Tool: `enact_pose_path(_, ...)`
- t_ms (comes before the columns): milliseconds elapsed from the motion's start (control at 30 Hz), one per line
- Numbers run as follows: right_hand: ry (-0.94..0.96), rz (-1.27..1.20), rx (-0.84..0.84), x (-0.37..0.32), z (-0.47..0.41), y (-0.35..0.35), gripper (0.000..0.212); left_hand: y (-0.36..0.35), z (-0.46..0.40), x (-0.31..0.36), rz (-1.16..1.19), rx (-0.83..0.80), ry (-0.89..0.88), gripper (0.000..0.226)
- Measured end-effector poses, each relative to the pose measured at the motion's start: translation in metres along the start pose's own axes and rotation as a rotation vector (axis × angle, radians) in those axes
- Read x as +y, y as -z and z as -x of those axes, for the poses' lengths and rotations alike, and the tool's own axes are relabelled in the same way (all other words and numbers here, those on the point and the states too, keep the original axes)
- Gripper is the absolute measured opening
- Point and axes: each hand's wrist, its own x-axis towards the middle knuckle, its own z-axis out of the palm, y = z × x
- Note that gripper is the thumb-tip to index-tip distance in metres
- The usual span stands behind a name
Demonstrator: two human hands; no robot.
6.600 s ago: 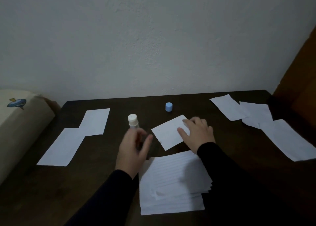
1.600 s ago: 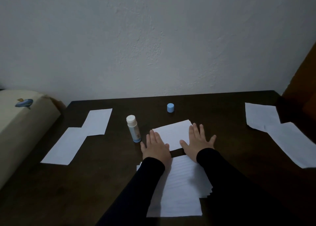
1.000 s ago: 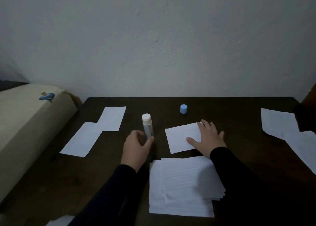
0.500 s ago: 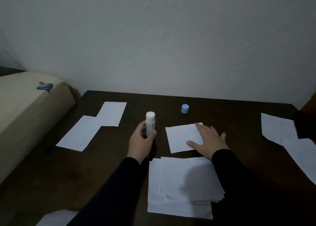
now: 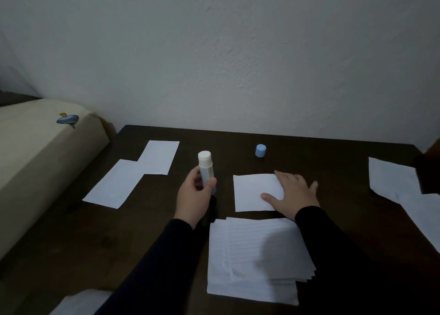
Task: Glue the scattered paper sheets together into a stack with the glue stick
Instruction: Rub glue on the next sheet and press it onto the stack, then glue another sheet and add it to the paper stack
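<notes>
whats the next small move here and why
Probably tip the glue stick over and bring it onto the small sheet. The left hand grips it upright, its blue cap is off, and the right hand presses that sheet flat, so it seems ready for glue.

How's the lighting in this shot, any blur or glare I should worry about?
Head view: dim and bluish, no glare; the dark table swallows the sleeves; soft shadow falls over the lined stack; the glue stick and the left hand read slightly soft; wide-angle bending at the edges.
</notes>
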Motion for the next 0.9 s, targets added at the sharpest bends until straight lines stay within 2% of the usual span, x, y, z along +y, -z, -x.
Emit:
enact_pose_path(100, -0.006, -0.001, 0.038, -0.002, 0.003, 0.003, 0.081, -0.002, -0.001, -0.002, -0.002, 0.001, 0.014, 0.05)
enact_pose_path(200, -0.001, -0.065, 0.072, -0.003, 0.004, 0.003, 0.069, -0.003, -0.001, -0.003, -0.022, 0.001, 0.01, 0.05)
enact_pose_path(333, 0.025, -0.384, 0.139, -0.009, 0.017, 0.013, 0.05, 0.002, 0.003, 0.005, 0.008, -0.003, -0.016, 0.049)
enact_pose_path(467, 0.141, -0.63, 0.217, -0.022, 0.044, 0.034, 0.042, 0.016, 0.011, 0.016, 0.019, -0.015, -0.032, 0.051)
enact_pose_path(567, 0.133, -0.822, 0.168, -0.029, 0.067, 0.047, 0.039, 0.032, 0.017, 0.024, 0.008, -0.024, -0.068, 0.053)
enact_pose_path(667, 0.102, -0.972, 0.01, -0.028, 0.088, 0.046, 0.038, 0.046, 0.027, 0.027, -0.037, -0.056, -0.089, 0.053)
enact_pose_path(800, -0.041, -0.814, -0.079, -0.025, 0.099, 0.021, 0.05, 0.056, 0.043, 0.023, -0.123, -0.066, -0.108, 0.051)
enact_pose_path(900, -0.075, -0.349, -0.045, -0.025, 0.101, 0.002, 0.059, 0.063, 0.051, 0.017, -0.172, -0.091, -0.118, 0.05)
